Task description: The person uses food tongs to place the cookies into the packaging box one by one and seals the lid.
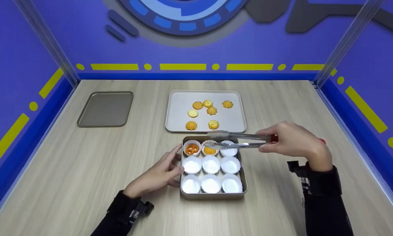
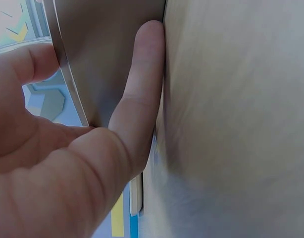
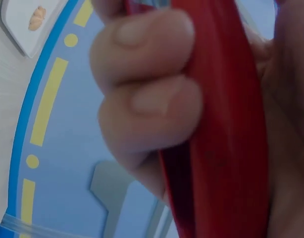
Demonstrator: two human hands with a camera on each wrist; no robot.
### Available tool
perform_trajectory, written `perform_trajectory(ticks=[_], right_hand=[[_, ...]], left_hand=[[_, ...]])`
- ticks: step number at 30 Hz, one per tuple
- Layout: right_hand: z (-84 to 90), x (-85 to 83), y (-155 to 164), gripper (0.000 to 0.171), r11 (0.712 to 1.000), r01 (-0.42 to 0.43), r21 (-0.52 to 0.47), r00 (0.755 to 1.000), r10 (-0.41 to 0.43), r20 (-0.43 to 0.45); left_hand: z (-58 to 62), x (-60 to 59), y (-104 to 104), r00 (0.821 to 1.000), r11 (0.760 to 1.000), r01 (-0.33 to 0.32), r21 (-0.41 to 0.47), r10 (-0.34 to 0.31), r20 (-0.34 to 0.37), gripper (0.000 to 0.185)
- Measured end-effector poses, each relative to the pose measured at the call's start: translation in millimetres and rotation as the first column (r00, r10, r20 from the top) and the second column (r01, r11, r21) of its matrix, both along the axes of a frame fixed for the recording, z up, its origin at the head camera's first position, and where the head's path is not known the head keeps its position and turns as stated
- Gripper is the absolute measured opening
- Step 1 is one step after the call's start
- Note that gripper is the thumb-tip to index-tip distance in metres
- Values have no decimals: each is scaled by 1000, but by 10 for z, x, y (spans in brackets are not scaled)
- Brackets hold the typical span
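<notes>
Purple-blue panels [image 1: 85,42] back the wood-grain table [image 1: 134,144]. From my station I see the right hand [image 1: 291,140] grasping red-handled tongs [image 1: 244,135], tips parted above the tin [image 1: 213,196]; the left hand [image 1: 157,175], fingers loosely extended, touches its side.

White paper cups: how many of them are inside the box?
9 white paper cups, in three rows of three inside the box; tongs partly cover two in the far row.

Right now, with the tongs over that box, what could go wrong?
The tongs overlap the swirled cookie in the head view, so moving them might nudge it. The empty white cups look light and could shift if brushed. The left hand touches the box; a push there might jostle everything inside.
</notes>
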State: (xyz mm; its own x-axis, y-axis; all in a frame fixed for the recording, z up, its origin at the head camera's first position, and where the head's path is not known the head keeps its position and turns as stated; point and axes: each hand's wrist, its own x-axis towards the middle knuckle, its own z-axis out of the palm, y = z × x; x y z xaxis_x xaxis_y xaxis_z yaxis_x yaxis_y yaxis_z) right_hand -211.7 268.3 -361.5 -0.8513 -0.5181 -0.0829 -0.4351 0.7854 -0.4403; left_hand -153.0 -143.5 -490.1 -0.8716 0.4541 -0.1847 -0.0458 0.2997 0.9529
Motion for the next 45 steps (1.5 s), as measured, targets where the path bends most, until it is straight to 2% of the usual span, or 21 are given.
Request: perform_trajectory(ticks=[4, 8, 11, 15, 18, 20, 26, 30, 39, 45], right_hand=[[19, -38, 134, 37, 996, 32, -85, 999, -33, -15], [-61, -148, 211, 47, 986, 147, -85, 982, -156, -111], [-217, -277, 227, 55, 960, 268, -81, 941, -279, -190], [-487, -453, 228, 57, 915, 386, -116, 879, -403, -256], [-664, -547, 206, 54, 892, 428, -144, 850, -451, -270], [-759, -587, 183, 51, 883, 442, -159, 841, -470, -270], [-953, -652, 65, 33, 884, 425, -198, 842, -466, -272], [-1022, -671, -15, 21, 885, 418, -204, 839, -462, -287], [-1117, -698, -100, 21, 897, 410, -162, 844, -441, -304], [-1094, -679, -105, 23, 904, 412, -112, 844, -426, -325]], left_hand=[[0, -7, 0, 1000, 1000, 4, 21, -4, 13, 86], [2, -8, -3, 1000, 1000, 2, -11, -2, -13, 87], [4, -5, 0, 1000, 1000, -2, -9, 2, -4, 87], [6, -7, 12, 1000, 1000, -3, -2, 3, 4, 87], [2, -11, 16, 1000, 1000, -4, -20, 3, -10, 87], [2, -12, 17, 1000, 999, -3, -37, 2, -23, 86], [2, -11, 9, 1000, 998, -1, -63, 0, -26, 87], [-3, -10, 2, 1000, 1000, 1, -17, -1, -12, 86], [-3, -7, 8, 1000, 999, -6, 39, 5, 28, 87], [0, 0, 8, 999, 998, -9, 61, 6, 48, 87]])
